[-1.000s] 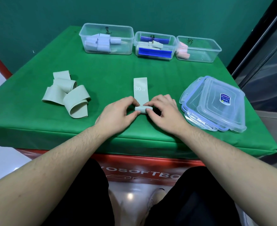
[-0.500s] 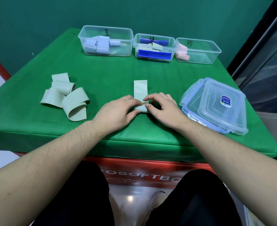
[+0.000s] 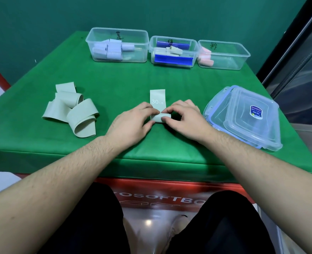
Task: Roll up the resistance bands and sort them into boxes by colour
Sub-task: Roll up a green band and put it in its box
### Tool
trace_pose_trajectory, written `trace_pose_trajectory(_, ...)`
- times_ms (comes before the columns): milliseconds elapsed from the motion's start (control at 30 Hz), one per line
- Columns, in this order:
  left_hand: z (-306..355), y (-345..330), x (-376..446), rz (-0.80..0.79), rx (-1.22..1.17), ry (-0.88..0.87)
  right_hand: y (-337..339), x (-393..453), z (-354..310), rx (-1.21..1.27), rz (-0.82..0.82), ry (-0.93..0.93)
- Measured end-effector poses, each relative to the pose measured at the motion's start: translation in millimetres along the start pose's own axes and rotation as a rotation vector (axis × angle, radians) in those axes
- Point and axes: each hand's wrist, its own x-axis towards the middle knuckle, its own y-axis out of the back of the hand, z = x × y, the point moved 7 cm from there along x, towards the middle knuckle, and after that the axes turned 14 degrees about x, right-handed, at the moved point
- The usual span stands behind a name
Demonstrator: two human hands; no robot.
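The pale green band (image 3: 157,99) looks light, thin and limp, likely rubbery enough to spring open, so it wants holding at both ends of the rolled part. It lies flat on the worktop (image 3: 114,77), its rolled near end at 6 o'clock, the "30 LB" tail running toward 12. The left hand (image 3: 131,123) pinches the roll from 9 o'clock, the right hand (image 3: 184,120) from 3, each grip closed on it with curled fingers.
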Motion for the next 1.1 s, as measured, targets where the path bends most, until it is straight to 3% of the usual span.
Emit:
trace_pose_trajectory(367,-1.5,-4.3,10.9,-0.061,0.074,0.001,-0.8,1.8,-2.7,-0.001,-0.035,0.068)
trace_pose_trajectory(767,16.4,16.7,-44.1,0.059,0.029,-0.100,2.2,-51.9,-34.2,-0.051,-0.030,0.176)
trace_pose_trajectory(1100,24.4,18.3,-55.7,0.055,0.049,-0.076,-0.5,-61.3,-31.3,0.062,-0.042,0.103)
